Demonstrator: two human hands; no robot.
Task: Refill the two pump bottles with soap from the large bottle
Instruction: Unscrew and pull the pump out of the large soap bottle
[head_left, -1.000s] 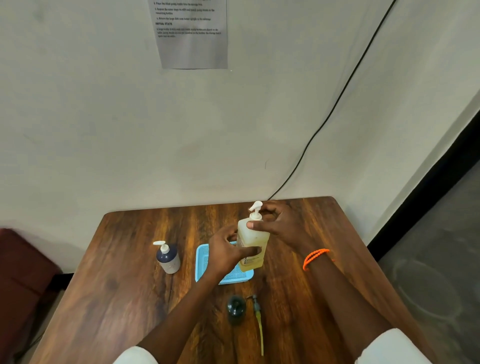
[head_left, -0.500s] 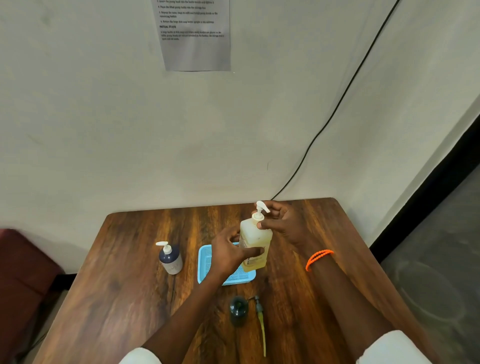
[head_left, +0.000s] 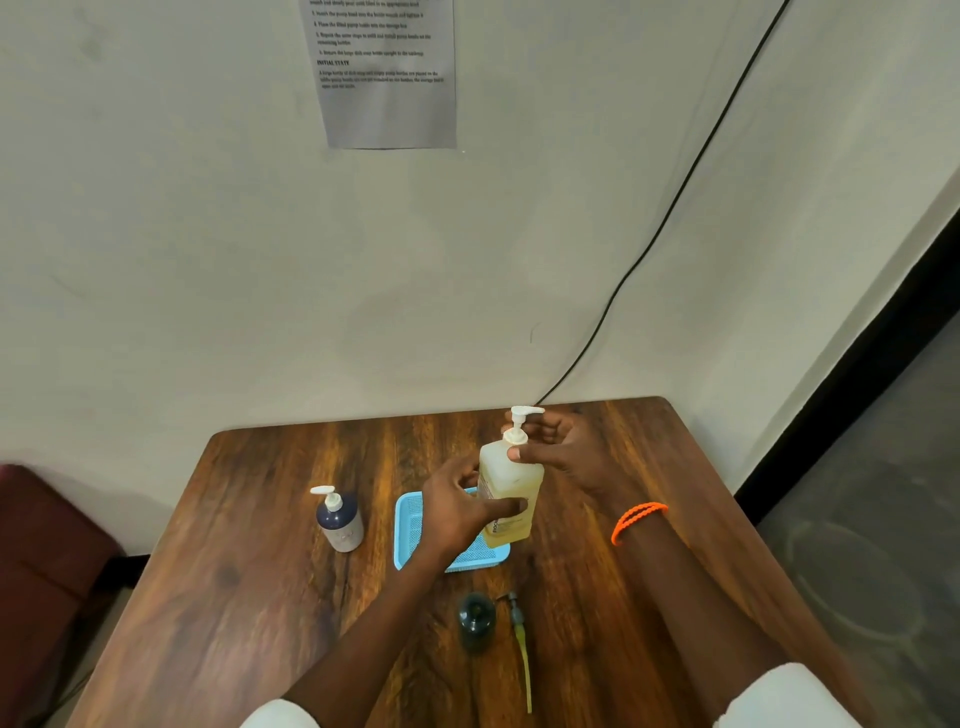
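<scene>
**Getting the pump off the big soap bottle**

Large bottle (head_left: 509, 499) looks heavy and slick, so my left hand (head_left: 457, 512) grips its body, upright over the blue tray (head_left: 410, 530). My right hand (head_left: 563, 454) pinches the pump collar (head_left: 516, 437). Open dark bottle (head_left: 476, 621) sits nearer me.

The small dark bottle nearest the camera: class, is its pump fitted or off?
Off. The small dark bottle stands open-mouthed, and its dark pump with a yellowish tube lies on the wooden table beside it.

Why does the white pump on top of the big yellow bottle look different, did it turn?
Yes. The white pump spout turned from pointing toward the small dark bottle to pointing toward the wall cable.
</scene>
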